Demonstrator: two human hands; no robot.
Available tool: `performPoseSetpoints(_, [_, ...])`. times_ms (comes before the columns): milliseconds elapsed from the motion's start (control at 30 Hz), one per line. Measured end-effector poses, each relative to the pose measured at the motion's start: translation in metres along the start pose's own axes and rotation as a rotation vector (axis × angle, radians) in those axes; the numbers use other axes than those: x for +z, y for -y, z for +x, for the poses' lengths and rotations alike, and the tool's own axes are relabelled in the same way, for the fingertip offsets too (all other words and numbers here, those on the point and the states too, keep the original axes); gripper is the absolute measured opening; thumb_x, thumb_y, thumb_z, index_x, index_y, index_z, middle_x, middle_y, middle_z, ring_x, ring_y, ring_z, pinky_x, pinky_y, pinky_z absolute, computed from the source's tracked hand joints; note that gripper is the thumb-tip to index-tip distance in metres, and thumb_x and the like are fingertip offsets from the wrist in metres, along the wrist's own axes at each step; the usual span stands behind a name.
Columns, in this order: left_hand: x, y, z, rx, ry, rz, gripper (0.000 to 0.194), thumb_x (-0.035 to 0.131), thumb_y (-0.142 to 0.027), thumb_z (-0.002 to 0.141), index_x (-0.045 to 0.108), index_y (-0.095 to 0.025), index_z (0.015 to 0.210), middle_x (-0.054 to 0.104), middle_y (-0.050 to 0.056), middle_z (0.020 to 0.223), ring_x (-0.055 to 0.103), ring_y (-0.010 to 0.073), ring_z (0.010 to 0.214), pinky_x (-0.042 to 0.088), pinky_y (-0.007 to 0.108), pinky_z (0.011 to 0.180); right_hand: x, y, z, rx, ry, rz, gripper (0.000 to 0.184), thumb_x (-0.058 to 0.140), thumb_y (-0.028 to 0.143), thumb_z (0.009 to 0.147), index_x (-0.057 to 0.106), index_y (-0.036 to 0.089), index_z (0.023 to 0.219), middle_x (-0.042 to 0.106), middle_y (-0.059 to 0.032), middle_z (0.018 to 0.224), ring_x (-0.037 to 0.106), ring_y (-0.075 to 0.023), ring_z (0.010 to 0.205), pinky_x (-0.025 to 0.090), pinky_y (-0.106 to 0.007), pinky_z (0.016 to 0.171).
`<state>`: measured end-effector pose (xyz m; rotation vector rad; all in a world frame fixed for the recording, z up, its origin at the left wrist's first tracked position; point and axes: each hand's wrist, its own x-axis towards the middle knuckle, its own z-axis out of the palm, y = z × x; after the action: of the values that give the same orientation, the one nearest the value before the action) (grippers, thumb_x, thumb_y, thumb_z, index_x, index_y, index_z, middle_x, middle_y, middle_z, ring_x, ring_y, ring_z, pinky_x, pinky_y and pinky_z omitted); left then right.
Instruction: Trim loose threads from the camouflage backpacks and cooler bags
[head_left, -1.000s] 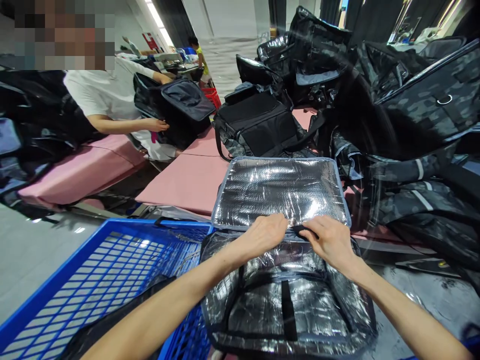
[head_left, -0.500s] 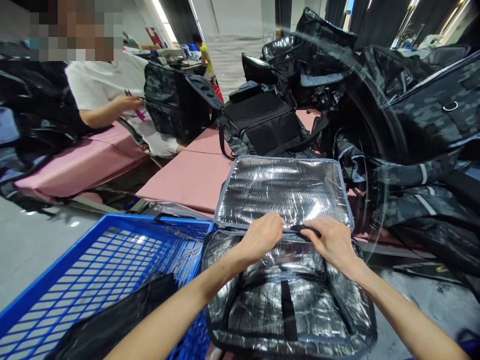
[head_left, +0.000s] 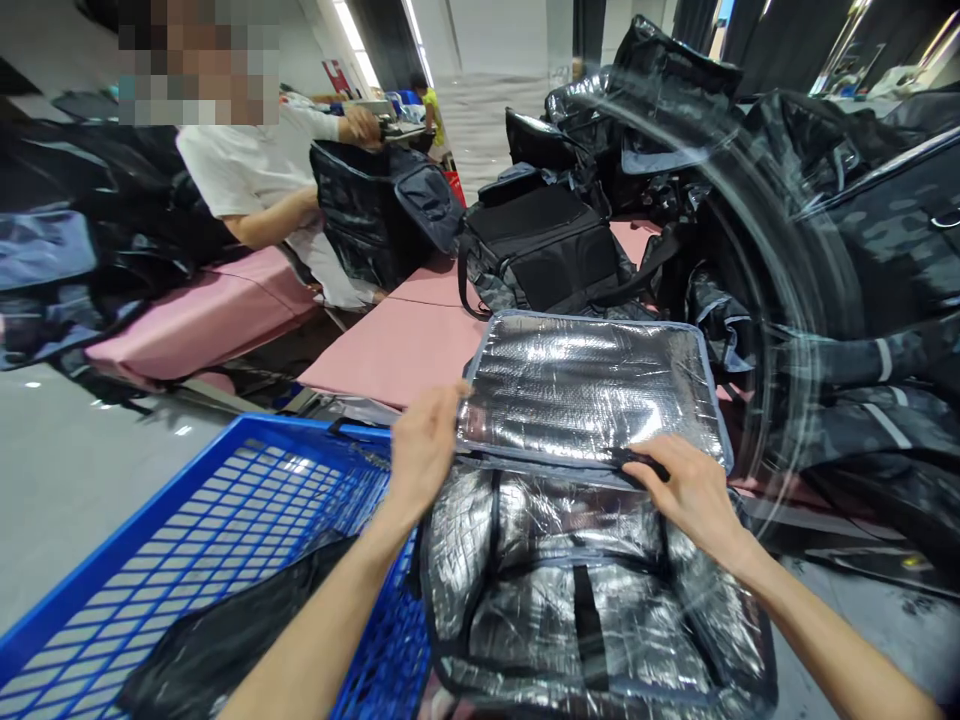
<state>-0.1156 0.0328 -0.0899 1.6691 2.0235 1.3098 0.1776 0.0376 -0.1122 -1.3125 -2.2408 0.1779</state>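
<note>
Head view: the open foil-lined bag [head_left: 525,620] is sitting at the lower centre of the frame, its cavity facing the wearer, and its silvery lid [head_left: 585,385] is lying folded back above it, toward the pink table [head_left: 397,345]. That layout is probably keeping the hinge line exposed and within reach of both hands. The right hand [head_left: 686,490], right of centre, is pinching a black strip [head_left: 622,457] at the hinge between thumb and fingers, seemingly steadying the lid from that side. The left hand [head_left: 426,450] is touching the lid's left edge with curled fingers; blur is hiding the fingertips, so whether it is gripping cannot be told. At the lower left, a blue basket [head_left: 259,424] is standing beside the bag with a dark item [head_left: 247,620] lying inside.

Compared with half a second ago, the left hand is no longer working near the middle of the hinge but is reaching the lid's left edge, while the right is keeping its pinch. At the upper left, a co-worker's hand [head_left: 361,128] is now resting on top of another dark bag [head_left: 352,225].
</note>
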Motion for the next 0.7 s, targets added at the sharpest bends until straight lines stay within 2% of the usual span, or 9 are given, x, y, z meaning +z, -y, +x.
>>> performPoseSetpoints(33, [-0.01, 0.011, 0.005, -0.069, -0.095, 0.02, 0.032, 0.039, -0.038, 0.085, 0.06, -0.018, 0.097, 0.064, 0.005, 0.093, 0.057, 0.0174, 0.086, 0.043, 0.029, 0.08, 0.0, -0.002, -0.002, -0.019, -0.003, -0.005, 0.023, 0.047, 0.038, 0.088, 0.062, 0.02, 0.091, 0.066, -0.0033, 0.084, 0.059, -0.0172, 0.077, 0.04, -0.027, 0.066])
performPoseSetpoints(67, [-0.018, 0.022, 0.008, -0.147, -0.115, 0.019, 0.035, 0.044, -0.042, 0.081, 0.06, -0.016, 0.098, 0.064, 0.005, 0.09, 0.057, 0.0182, 0.083, 0.044, 0.03, 0.078, 0.0, -0.004, -0.003, -0.039, -0.007, -0.014, 0.023, 0.047, 0.037, 0.088, 0.062, 0.02, 0.092, 0.065, -0.0037, 0.084, 0.059, -0.0174, 0.077, 0.041, -0.027, 0.066])
performPoseSetpoints(200, [-0.019, 0.044, 0.0, -0.472, 0.226, -0.301, 0.044, 0.063, -0.046, 0.064, 0.061, -0.011, 0.09, 0.06, 0.001, 0.065, 0.053, 0.0132, 0.058, 0.041, 0.024, 0.055, 0.007, -0.007, -0.005, -0.097, -0.057, -0.04, 0.021, 0.049, 0.036, 0.087, 0.061, 0.02, 0.093, 0.066, -0.0037, 0.086, 0.06, -0.0178, 0.079, 0.043, -0.028, 0.068])
performPoseSetpoints(233, [-0.016, 0.044, -0.004, -0.524, 0.26, -0.407, 0.044, 0.067, -0.045, 0.06, 0.061, -0.01, 0.087, 0.059, 0.0, 0.062, 0.052, 0.0114, 0.055, 0.039, 0.022, 0.053, 0.009, -0.009, -0.005, -0.106, -0.062, -0.03, 0.021, 0.05, 0.036, 0.086, 0.061, 0.02, 0.094, 0.066, -0.0038, 0.087, 0.06, -0.018, 0.08, 0.043, -0.029, 0.07])
performPoseSetpoints(333, [-0.008, 0.044, -0.01, -0.617, 0.208, -0.619, 0.042, 0.075, -0.037, 0.052, 0.061, -0.01, 0.08, 0.058, -0.001, 0.059, 0.051, 0.008, 0.052, 0.039, 0.02, 0.053, 0.01, -0.014, -0.007, -0.098, -0.044, 0.065, 0.021, 0.051, 0.037, 0.085, 0.061, 0.022, 0.095, 0.066, -0.004, 0.091, 0.06, -0.0191, 0.084, 0.045, -0.031, 0.073])
performPoseSetpoints(433, [-0.01, 0.047, -0.008, -0.648, 0.22, -0.709, 0.04, 0.076, -0.035, 0.05, 0.062, -0.01, 0.078, 0.059, 0.0, 0.06, 0.05, 0.007, 0.051, 0.039, 0.02, 0.052, 0.005, -0.022, -0.01, -0.001, -0.007, 0.204, 0.024, 0.052, 0.042, 0.083, 0.063, 0.024, 0.094, 0.067, -0.004, 0.094, 0.061, -0.0206, 0.089, 0.048, -0.033, 0.078])
performPoseSetpoints(500, [-0.013, 0.049, -0.004, -0.629, 0.257, -0.674, 0.038, 0.075, -0.035, 0.053, 0.061, -0.01, 0.078, 0.058, 0.001, 0.061, 0.05, 0.0077, 0.052, 0.04, 0.021, 0.053, 0.001, -0.028, -0.012, 0.111, 0.011, 0.276, 0.027, 0.054, 0.046, 0.08, 0.064, 0.024, 0.092, 0.067, -0.004, 0.095, 0.063, -0.0216, 0.089, 0.049, -0.033, 0.078])
performPoseSetpoints(567, [-0.013, 0.048, 0.002, -0.53, 0.242, -0.539, 0.036, 0.07, -0.036, 0.06, 0.061, -0.01, 0.084, 0.059, 0.002, 0.067, 0.052, 0.0093, 0.057, 0.042, 0.022, 0.056, -0.002, -0.033, -0.013, 0.21, 0.024, 0.314, 0.032, 0.055, 0.051, 0.077, 0.066, 0.024, 0.091, 0.068, -0.0047, 0.096, 0.064, -0.0228, 0.088, 0.051, -0.033, 0.077])
performPoseSetpoints(700, [-0.002, 0.034, 0.02, -0.039, 0.141, -0.067, 0.039, 0.063, -0.035, 0.069, 0.059, -0.019, 0.104, 0.058, 0.006, 0.102, 0.055, 0.0162, 0.083, 0.045, 0.032, 0.074, -0.003, -0.035, -0.011, 0.259, 0.028, 0.314, 0.037, 0.056, 0.055, 0.073, 0.068, 0.024, 0.089, 0.068, -0.0063, 0.097, 0.064, -0.0251, 0.09, 0.051, -0.035, 0.078])
